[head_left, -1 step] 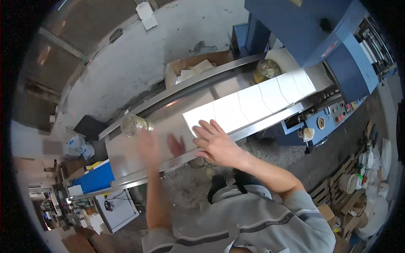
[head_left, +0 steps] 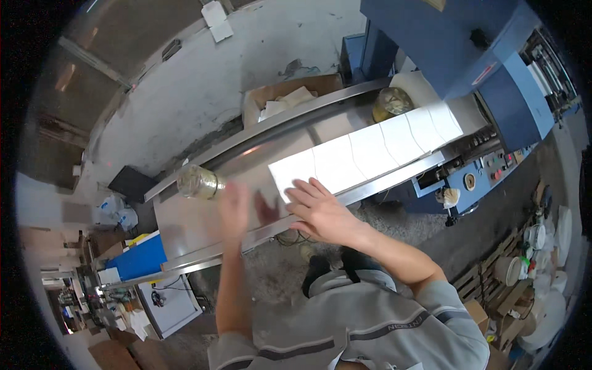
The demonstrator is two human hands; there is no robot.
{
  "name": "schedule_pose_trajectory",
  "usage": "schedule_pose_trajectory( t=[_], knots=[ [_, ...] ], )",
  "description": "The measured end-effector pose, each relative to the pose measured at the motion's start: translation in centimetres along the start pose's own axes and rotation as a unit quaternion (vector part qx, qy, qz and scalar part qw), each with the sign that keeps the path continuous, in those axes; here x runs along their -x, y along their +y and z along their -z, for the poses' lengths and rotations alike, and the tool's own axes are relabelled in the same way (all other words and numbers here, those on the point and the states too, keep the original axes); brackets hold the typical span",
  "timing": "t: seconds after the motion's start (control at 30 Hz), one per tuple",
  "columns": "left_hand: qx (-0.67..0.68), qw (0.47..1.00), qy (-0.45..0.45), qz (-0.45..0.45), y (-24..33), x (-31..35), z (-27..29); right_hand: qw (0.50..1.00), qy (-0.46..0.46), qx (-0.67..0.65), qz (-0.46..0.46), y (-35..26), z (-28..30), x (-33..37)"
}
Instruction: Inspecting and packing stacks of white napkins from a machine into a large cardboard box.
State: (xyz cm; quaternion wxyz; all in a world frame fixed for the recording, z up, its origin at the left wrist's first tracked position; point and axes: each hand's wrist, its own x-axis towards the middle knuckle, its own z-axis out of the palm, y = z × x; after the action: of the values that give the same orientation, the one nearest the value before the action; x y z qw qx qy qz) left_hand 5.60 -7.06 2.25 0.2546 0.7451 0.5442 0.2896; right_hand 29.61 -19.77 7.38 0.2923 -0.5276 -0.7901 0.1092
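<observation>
Overlapping white sheets (head_left: pixel 364 151) lie in a row on a shiny metal conveyor-like table (head_left: pixel 185 228). My right hand (head_left: pixel 317 209) is open, with fingers spread over the near-left corner of the sheets; contact is likely but the fingertips' pressure cannot be seen. My left hand (head_left: pixel 234 213) hangs above the bare metal, left of the sheets, smeared by motion, so its fingers cannot be made out. Just left of it rests a clear, wrapped roundish thing (head_left: pixel 198 182) with a dark band. Another jar-like, yellowish, shiny thing (head_left: pixel 392 103) sits at the far end behind the sheets.
A blue machine (head_left: pixel 444 43) stands at the far right, with a button panel (head_left: pixel 493 163) on its side. Behind the table is a cardboard box (head_left: pixel 290 98) holding white pieces. At left lies a blue panel (head_left: pixel 142 259). White tubs and a wooden pallet (head_left: pixel 481 277) stand at right.
My left hand has moved slightly right, away from the clear wrapped thing and toward the sheets. My right hand and the sheets look nearly the same.
</observation>
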Motion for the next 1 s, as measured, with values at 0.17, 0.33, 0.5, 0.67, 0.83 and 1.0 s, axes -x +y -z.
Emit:
schedule_pose_trajectory(
  t=[0.17, 0.33, 0.5, 0.67, 0.83, 1.0],
  knots=[
    [0.106, 0.986, -0.114, 0.056, 10.5, -0.2, -6.3, 0.981, 0.061, -0.173, -0.065, 0.5, 3.1, 4.2],
    [0.016, 0.989, -0.137, 0.060, 12.6, -0.4, -7.2, 0.961, 0.125, -0.199, -0.144, 1.9, 4.6, 7.3],
    [0.000, 0.984, -0.142, 0.105, 13.9, -0.6, -7.5, 0.961, 0.132, -0.203, -0.136, 2.7, 4.1, 7.3],
    [0.059, 0.984, -0.135, 0.104, 12.4, -0.6, -5.5, 0.954, 0.042, -0.260, -0.141, 1.6, 3.3, 4.9],
    [0.333, 0.927, -0.117, 0.130, -0.7, 0.9, -1.8, 0.970, 0.012, -0.189, -0.154, 1.4, 2.7, 4.2],
    [0.487, 0.854, -0.079, 0.166, -7.3, 2.2, 3.7, 0.949, 0.006, -0.229, -0.216, 1.7, 2.5, 4.4]
  ],
)
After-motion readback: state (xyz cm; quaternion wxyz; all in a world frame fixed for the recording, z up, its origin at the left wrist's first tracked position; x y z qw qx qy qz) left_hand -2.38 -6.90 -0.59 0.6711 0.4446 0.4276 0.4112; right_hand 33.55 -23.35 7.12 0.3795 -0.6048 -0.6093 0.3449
